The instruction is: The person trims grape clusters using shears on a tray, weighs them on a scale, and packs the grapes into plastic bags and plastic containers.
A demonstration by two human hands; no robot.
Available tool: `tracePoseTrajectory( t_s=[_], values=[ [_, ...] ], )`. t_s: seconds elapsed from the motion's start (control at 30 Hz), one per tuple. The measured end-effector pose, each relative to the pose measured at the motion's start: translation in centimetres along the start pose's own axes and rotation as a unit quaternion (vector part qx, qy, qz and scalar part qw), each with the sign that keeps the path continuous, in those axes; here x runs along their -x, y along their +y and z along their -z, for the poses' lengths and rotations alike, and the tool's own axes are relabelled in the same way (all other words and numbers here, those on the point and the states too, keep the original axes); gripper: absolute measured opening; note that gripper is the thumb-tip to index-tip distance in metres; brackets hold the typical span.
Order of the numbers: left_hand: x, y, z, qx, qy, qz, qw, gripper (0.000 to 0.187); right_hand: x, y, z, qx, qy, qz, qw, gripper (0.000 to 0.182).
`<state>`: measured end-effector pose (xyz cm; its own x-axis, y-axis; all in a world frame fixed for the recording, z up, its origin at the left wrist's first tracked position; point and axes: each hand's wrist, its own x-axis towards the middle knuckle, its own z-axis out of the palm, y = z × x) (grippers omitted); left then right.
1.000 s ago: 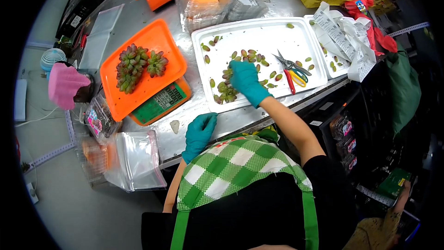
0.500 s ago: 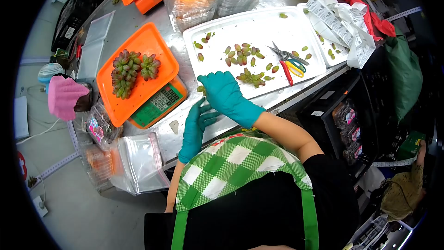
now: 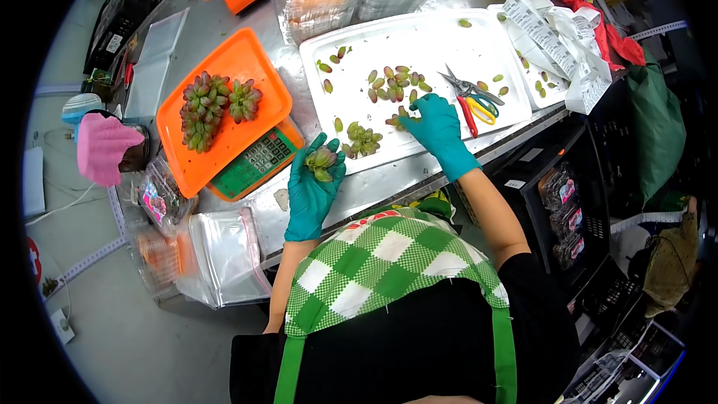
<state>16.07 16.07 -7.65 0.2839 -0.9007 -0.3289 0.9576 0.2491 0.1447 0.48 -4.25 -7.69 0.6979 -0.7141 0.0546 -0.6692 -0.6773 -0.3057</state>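
My left hand (image 3: pixel 313 191), in a teal glove, is cupped palm up at the left front corner of the white tray (image 3: pixel 329 108), with a small bunch of grapes (image 3: pixel 321 163) in its fingers. My right hand (image 3: pixel 440 133), gloved alike, reaches down into the tray. Its bent fingers close on a small grape cluster (image 3: pixel 398 117), which they partly cover. Between the hands, another green grape cluster (image 3: pixel 363 141) lies near the tray's front edge. Loose elongated grapes (image 3: pixel 390 87) are scattered behind. Red-handled pruning shears (image 3: pixel 468 108) and yellow-handled scissors (image 3: pixel 482 110) rest right of my right hand.
On the left, an orange tray (image 3: pixel 262 97) with grape bunches (image 3: pixel 206 108) sits on a scale (image 3: pixel 262 158). Clear plastic boxes (image 3: pixel 314 4) are stacked behind. Plastic bags (image 3: pixel 224 254) lie front left. Paper label strips (image 3: pixel 553 37) cover part of a second tray at right.
My right hand has moved right, away from my left hand, to the grapes mid-tray. My left hand has turned up, showing the bunch. A cluster shows where my right hand was.
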Motion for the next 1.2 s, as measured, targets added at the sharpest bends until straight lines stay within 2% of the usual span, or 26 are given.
tracePoseTrajectory(
  t_s=[0.03, 0.13, 0.17, 0.37, 0.43, 0.47, 0.5, 0.53, 0.6, 0.63, 0.73, 0.83, 0.93, 0.97, 1.1, 1.17, 1.2],
  values=[
    [0.2, 0.2, 0.1, -0.003, 0.018, -0.008, 1.000, 0.046, 0.2, 0.5, -0.7, 0.044, -0.052, -0.025, 0.997, 0.032],
    [0.9, 0.6, 0.4, 0.000, 0.046, -0.021, 0.999, 0.047, 1.0, 0.9, -2.8, -0.005, -0.010, 0.005, 1.000, 0.031],
    [1.0, 0.7, 0.6, -0.008, 0.049, -0.024, 0.998, 0.047, 1.0, 0.7, -3.1, -0.015, 0.049, 0.025, 0.998, 0.026],
    [1.2, 0.3, 0.6, -0.028, 0.057, -0.020, 0.998, 0.047, 0.0, 1.2, -2.7, -0.035, 0.012, 0.029, 0.999, 0.016],
    [1.1, 0.1, 0.5, -0.044, 0.049, -0.013, 0.998, 0.048, -0.2, 1.3, -1.9, -0.177, -0.014, -0.053, 0.983, 0.018],
    [1.2, 0.0, 0.4, -0.059, 0.043, -0.008, 0.997, 0.048, -0.2, 1.5, -1.6, -0.246, -0.027, -0.093, 0.964, 0.018],
    [1.2, -0.1, 0.3, -0.074, 0.038, -0.002, 0.997, 0.048, -0.5, 1.7, -1.3, -0.360, -0.075, -0.157, 0.917, 0.021],
    [1.1, -0.1, 0.3, -0.079, 0.032, 0.005, 0.996, 0.049, -0.8, 2.0, -0.9, -0.463, -0.110, -0.170, 0.863, 0.021],
    [0.9, -0.3, 0.1, -0.087, 0.019, 0.018, 0.996, 0.051, -1.3, 2.1, 0.2, -0.646, -0.177, -0.189, 0.718, 0.022],
    [0.8, -0.4, 0.0, -0.094, 0.011, 0.018, 0.995, 0.052, -1.6, 1.8, 0.5, -0.706, -0.185, -0.168, 0.663, 0.027],
    [0.6, -0.7, -1.0, -0.096, -0.007, 0.011, 0.995, 0.055, -1.9, 1.1, 1.4, -0.756, -0.210, -0.134, 0.605, 0.030],
    [0.4, -0.6, -1.5, -0.062, -0.036, -0.006, 0.997, 0.059, -1.8, -0.2, 1.7, -0.759, -0.186, -0.157, 0.604, 0.030],
    [0.2, -0.6, -2.9, -0.040, -0.052, -0.024, 0.998, 0.061, -2.1, 1.3, -0.6, -0.727, -0.216, -0.116, 0.641, 0.033],
    [0.2, -0.6, -3.2, -0.027, -0.049, -0.025, 0.998, 0.061, -2.0, 1.4, -0.8, -0.709, -0.201, -0.150, 0.659, 0.029],
    [0.1, -0.4, -3.9, -0.043, -0.064, -0.034, 0.996, 0.061, -1.2, 0.8, -1.1, -0.477, -0.130, -0.200, 0.846, 0.018],
    [-0.1, -0.4, -3.7, -0.051, -0.062, -0.035, 0.996, 0.062, -1.0, 1.2, -1.6, -0.292, -0.085, -0.107, 0.947, 0.016],
    [-0.1, -0.4, -3.6, -0.055, -0.061, -0.035, 0.996, 0.062, -0.8, 1.5, -2.1, -0.192, -0.060, -0.060, 0.978, 0.016]
  ],
)
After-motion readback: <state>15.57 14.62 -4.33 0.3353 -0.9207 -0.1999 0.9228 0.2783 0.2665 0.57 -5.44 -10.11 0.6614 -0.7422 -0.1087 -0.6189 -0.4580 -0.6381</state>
